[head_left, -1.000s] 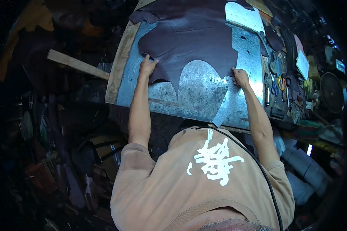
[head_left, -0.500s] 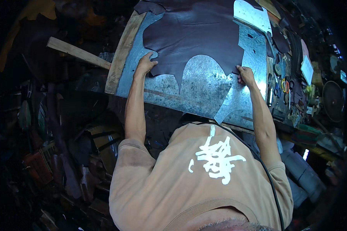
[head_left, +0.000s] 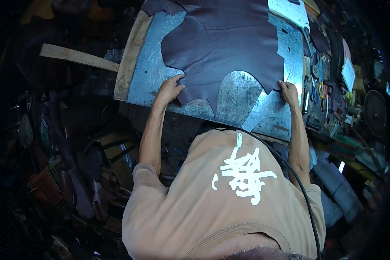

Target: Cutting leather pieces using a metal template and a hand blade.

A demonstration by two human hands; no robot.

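A large dark brown leather hide [head_left: 229, 43] with cut-out curved edges lies over a grey metal-topped table [head_left: 156, 47]. My left hand [head_left: 170, 90] pinches the hide's left edge near its lower corner, thumb and forefinger closed on it. At the lower right corner of the hide, my right hand [head_left: 289, 92] grips the leather between thumb and fingers. Between the hands, a rounded cut-out in the hide bares the metal, and a narrow pointed strip of leather hangs down toward the table's near edge.
A wooden beam [head_left: 128, 60] runs along the table's left side, with a plank [head_left: 78, 56] sticking out from it. On the right lie scissors [head_left: 324, 90] and other small tools. A white sheet [head_left: 290, 15] sits at the far right. A black cable [head_left: 286, 167] crosses my shirt.
Both hands have drawn the hide nearer to me and a little to the right. Its pointed strip now reaches close to the table's near edge.
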